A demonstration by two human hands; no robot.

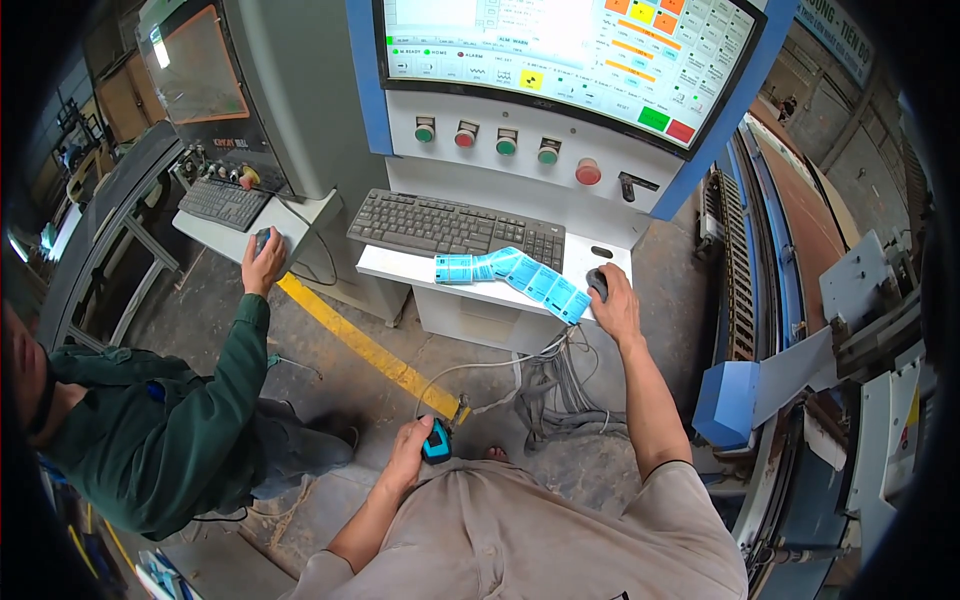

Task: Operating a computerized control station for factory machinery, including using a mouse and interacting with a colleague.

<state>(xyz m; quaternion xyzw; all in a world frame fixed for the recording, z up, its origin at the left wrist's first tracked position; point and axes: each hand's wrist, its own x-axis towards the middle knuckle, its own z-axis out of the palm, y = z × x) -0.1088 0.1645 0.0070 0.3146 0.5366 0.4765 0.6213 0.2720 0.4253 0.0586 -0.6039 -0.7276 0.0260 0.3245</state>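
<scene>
My right hand (619,308) rests over a dark computer mouse (597,285) at the right end of the console's white ledge (395,263). Low in front of my body, my left hand (408,447) is closed around a teal-and-black handheld device (436,441); its exact kind is unclear. A pale cord runs close by it toward the console. Between the keyboard and the mouse lies a bent strip of blue printed labels (540,283), its right end hanging at the ledge's front edge. A dark keyboard (455,228) sits behind the strip, touched by neither hand.
Above the ledge are a lit screen (560,50) and a row of push buttons (507,143). A bundle of grey cables (560,390) hangs to the floor. At left, a co-worker in a green jacket (150,420) holds another mouse. Machinery with a blue box (726,402) stands at right.
</scene>
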